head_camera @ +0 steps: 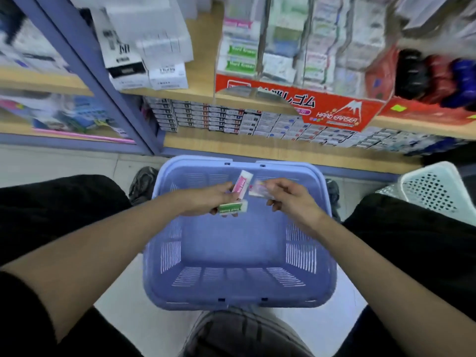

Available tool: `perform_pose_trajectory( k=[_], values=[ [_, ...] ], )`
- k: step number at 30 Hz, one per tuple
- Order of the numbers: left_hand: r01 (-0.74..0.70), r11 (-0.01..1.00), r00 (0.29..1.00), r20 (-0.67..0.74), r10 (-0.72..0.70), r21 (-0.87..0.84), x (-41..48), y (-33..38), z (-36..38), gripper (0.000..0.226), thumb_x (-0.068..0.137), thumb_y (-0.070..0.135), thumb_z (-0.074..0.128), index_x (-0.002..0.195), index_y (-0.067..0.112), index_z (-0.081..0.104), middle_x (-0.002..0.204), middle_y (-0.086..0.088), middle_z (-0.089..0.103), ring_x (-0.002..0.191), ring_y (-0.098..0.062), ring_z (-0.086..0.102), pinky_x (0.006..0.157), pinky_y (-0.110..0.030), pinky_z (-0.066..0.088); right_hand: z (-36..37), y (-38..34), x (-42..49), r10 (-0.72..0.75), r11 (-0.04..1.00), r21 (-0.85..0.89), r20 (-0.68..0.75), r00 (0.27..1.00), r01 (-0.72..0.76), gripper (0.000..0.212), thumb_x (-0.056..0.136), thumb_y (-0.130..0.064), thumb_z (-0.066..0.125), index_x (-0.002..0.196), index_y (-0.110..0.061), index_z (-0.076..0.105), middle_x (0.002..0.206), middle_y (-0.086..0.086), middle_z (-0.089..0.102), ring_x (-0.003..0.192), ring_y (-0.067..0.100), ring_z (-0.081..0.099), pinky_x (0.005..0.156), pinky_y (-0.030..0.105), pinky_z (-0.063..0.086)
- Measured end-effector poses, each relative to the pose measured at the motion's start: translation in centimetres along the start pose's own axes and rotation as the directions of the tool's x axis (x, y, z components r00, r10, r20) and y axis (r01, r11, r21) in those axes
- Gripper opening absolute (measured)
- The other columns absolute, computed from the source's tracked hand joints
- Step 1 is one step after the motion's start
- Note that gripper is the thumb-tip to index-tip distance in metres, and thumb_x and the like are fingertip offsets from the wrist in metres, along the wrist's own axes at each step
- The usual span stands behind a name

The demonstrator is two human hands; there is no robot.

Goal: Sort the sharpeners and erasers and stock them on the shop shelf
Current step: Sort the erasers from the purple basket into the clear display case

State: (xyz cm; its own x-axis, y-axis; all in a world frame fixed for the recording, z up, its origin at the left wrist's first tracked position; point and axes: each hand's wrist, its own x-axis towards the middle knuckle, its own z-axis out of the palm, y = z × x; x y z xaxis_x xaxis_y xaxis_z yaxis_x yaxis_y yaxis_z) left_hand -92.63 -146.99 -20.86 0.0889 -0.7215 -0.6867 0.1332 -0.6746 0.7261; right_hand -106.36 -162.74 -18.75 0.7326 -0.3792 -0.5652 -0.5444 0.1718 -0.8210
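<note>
Over the purple basket [239, 287], the left hand [206, 202] grips two erasers: a pink-sleeved eraser [241, 188] jutting up past its fingers and a green-sleeved eraser [232, 207] across its fingertips. Just beside them, the right hand [291, 199] pinches a blurred pink eraser [258, 189].

Smeared and covered

The pale pink-banded block [258, 189] pinched by the right hand [293, 199] is smeared, its print unreadable. Fingers of the left hand [203, 202] cover one end each of the green-labelled white eraser [233, 207] and pink-labelled white eraser [240, 186]. Beyond the fingertips the shelf packs [283, 124] blur. Right of the fingers, a black trouser leg [412, 240] hides the base of the white perforated plastic basket [435, 191].
</note>
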Motion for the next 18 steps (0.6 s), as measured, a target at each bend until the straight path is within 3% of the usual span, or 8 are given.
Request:
perform_pose_trajectory(
  k=[4,7,9,11,15,18],
  values=[
    [-0.087,0.996,0.996,0.005,0.087,-0.002,-3.3,4.9,-1.2,0.029,0.098,0.035,0.046,0.12,0.016,0.044,0.101,-0.01,0.062,0.092,-0.024,0.049,0.072,-0.032,0.033,-0.8,-6.0,-3.0,-0.083,0.995,0.057,0.083,0.993,0.078,0.005,0.091,-0.01,0.058,0.093,-0.009,0.062,0.081,0.004,0.061,0.059,0.012,0.059,0.055,0.02,0.046],
    [-0.167,0.986,0.986,0.001,0.167,0.015,-5.6,8.9,-1.6,0.035,0.09,0.039,0.052,0.119,0.021,0.047,0.125,-0.018,0.058,0.105,-0.026,0.055,0.091,-0.039,0.038,-1.4,-10.4,-4.6,-0.135,0.98,0.161,0.113,0.984,0.116,0.011,0.092,-0.009,0.054,0.094,-0.007,0.065,0.079,0.002,0.063,0.059,0.013,0.057,0.052,0.02,0.043],
    [-0.206,0.976,0.979,0.003,0.206,0.069,-6.8,11.2,-2.1,0.054,0.083,0.043,0.051,0.127,0.013,0.046,0.125,-0.021,0.057,0.101,-0.025,0.057,0.092,-0.045,0.04,-1.8,-13.2,-5.3,-0.148,0.956,0.274,0.132,0.98,0.108,0.013,0.092,-0.01,0.049,0.092,-0.008,0.062,0.077,0.005,0.061,0.056,0.016,0.053,0.049,0.023,0.039],
    [-0.232,0.958,0.971,-0.022,0.239,0.171,-7.5,12.9,-3.2,0.06,0.081,0.046,0.051,0.129,0.011,0.048,0.115,-0.011,0.058,0.096,-0.021,0.053,0.092,-0.047,0.042,-2.0,-15.5,-5.7,-0.15,0.945,0.308,0.114,0.982,0.109,0.013,0.091,-0.01,0.045,0.086,-0.01,0.058,0.069,0.004,0.058,0.051,0.016,0.045,0.046,0.024,0.031],
    [-0.262,0.958,0.959,-0.078,0.272,0.116,-7.4,14.7,-6.0,0.035,0.095,0.034,0.05,0.122,0.013,0.053,0.102,0.001,0.062,0.086,-0.012,0.059,0.078,-0.023,0.049,-2.5,-18.5,-3.9,-0.205,0.977,0.048,-0.029,0.978,0.206,0.022,0.092,-0.016,0.052,0.079,0.001,0.055,0.06,0.006,0.042,0.05,0.015,0.029,0.045,0.024,0.017],
    [-0.24,0.958,0.955,-0.142,0.262,0.156,-6.9,15.7,-8.0,0.021,0.099,0.023,0.047,0.116,0.015,0.056,0.1,0.005,0.061,0.086,-0.007,0.058,0.077,-0.017,0.047,-2.5,-20.5,-1.8,-0.233,0.971,-0.075,-0.072,0.97,0.228,0.032,0.093,-0.03,0.056,0.076,-0.003,0.058,0.055,0.0,0.045,0.044,0.01,0.035,0.042,0.016,0.024]
  ],
)
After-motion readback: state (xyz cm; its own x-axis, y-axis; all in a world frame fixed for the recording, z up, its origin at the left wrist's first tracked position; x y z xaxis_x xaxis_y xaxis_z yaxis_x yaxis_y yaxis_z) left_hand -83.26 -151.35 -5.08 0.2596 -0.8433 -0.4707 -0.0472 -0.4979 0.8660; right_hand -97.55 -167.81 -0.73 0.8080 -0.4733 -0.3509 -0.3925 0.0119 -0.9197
